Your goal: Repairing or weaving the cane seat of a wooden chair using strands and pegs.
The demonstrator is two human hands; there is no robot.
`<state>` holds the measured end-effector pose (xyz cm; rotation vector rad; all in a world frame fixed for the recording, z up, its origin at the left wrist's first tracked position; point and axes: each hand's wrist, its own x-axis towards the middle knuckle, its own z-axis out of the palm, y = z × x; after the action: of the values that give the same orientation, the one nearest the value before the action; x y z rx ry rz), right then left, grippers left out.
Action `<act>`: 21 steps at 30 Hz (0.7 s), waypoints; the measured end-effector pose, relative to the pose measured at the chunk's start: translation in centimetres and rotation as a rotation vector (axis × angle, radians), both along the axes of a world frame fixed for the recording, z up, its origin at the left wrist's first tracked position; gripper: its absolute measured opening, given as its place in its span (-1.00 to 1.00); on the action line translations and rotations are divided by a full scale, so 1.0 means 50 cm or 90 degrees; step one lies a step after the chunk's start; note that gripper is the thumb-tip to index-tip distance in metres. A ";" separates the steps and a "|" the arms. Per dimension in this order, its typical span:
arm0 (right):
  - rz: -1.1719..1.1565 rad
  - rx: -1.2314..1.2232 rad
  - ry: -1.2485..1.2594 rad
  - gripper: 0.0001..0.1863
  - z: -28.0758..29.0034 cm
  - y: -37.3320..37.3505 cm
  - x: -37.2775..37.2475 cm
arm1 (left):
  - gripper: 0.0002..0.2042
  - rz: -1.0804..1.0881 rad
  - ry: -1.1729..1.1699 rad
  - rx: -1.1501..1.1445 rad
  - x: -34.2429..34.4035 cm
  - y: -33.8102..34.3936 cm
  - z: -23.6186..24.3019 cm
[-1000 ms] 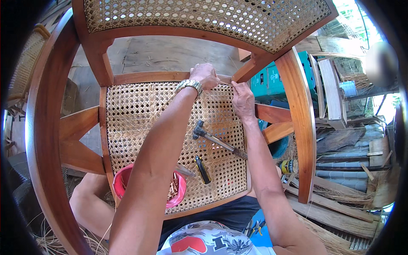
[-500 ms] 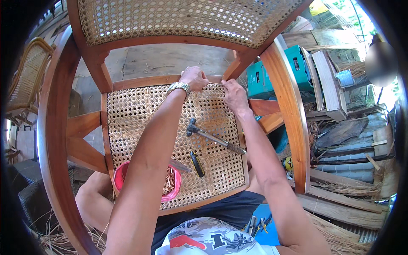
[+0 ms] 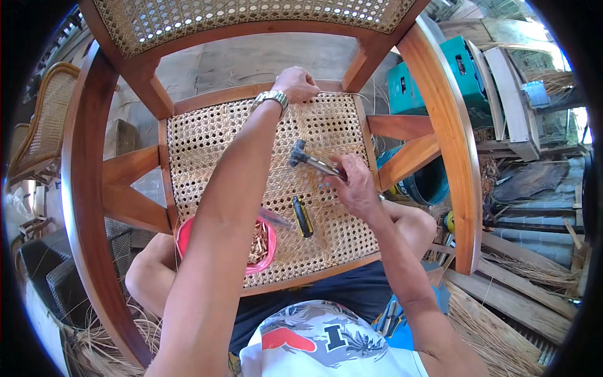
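A wooden chair with a woven cane seat (image 3: 330,122) stands before me. At the seat's back edge, my left hand (image 3: 295,86), with a metal watch on the wrist, has its fingers closed and pressed down; what they hold is hidden. A thin pale strip (image 3: 336,93) runs along the edge to its right. My right hand (image 3: 358,187) is closed round the handle of a hammer (image 3: 299,153) lying over the seat, head to the left. Nearer me lie a yellow-and-black utility knife (image 3: 303,217) and a clear pointed piece (image 3: 274,217). A pink bowl (image 3: 271,259) holds small wood pieces.
The chair's right arm (image 3: 449,138) and left arm (image 3: 78,188) flank the seat, and its cane backrest (image 3: 251,12) rises beyond. A teal crate (image 3: 405,88) and a dark bucket (image 3: 427,182) stand right. Blue-handled tools (image 3: 388,317) lie by my right side; another cane chair (image 3: 50,119) is left.
My right hand has left the seat's back right corner and come down onto the hammer handle. My left hand stays at the back edge. The view has shifted slightly.
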<state>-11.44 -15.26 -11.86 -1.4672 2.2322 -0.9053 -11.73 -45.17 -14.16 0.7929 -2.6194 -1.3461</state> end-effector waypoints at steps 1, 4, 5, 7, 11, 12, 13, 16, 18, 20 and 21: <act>0.007 -0.021 0.039 -0.61 0.001 0.003 -0.004 | -0.73 -0.007 0.015 -0.023 -0.001 -0.002 -0.001; -0.039 -0.035 0.060 -0.73 0.006 0.009 -0.019 | -0.72 0.001 0.016 -0.039 -0.006 -0.002 -0.008; -0.109 -0.070 0.069 -0.76 0.007 0.002 -0.028 | -0.71 -0.007 0.022 -0.057 -0.008 -0.003 -0.010; -0.263 -0.081 -0.019 -0.79 0.011 -0.015 -0.052 | -0.72 -0.005 0.025 -0.051 -0.009 -0.003 -0.013; -0.218 -0.128 0.097 -0.69 0.024 -0.064 -0.111 | -0.77 0.015 0.015 -0.018 -0.005 -0.001 -0.012; -0.217 -0.136 0.104 -0.69 0.022 -0.077 -0.121 | -0.77 0.015 0.025 -0.034 -0.003 -0.001 -0.011; -0.213 -0.128 0.150 -0.69 0.018 -0.090 -0.130 | -0.76 0.017 0.035 -0.033 -0.003 0.001 -0.011; -0.217 -0.106 0.180 -0.66 0.001 -0.109 -0.149 | -0.76 0.027 0.053 -0.039 -0.001 0.003 -0.011; -0.244 -0.137 0.204 -0.60 -0.013 -0.110 -0.155 | -0.77 0.031 0.060 -0.035 0.001 0.005 -0.012; -0.246 -0.124 0.191 -0.53 -0.025 -0.114 -0.158 | -0.78 0.026 0.066 -0.026 0.002 0.005 -0.012; -0.251 -0.119 0.196 -0.51 -0.029 -0.113 -0.158 | -0.79 0.029 0.050 0.001 0.002 0.005 -0.011</act>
<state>-19.35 -20.92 -13.33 -1.3400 2.7989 -1.0907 -11.62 -44.93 -14.70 0.7781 -2.5268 -1.3388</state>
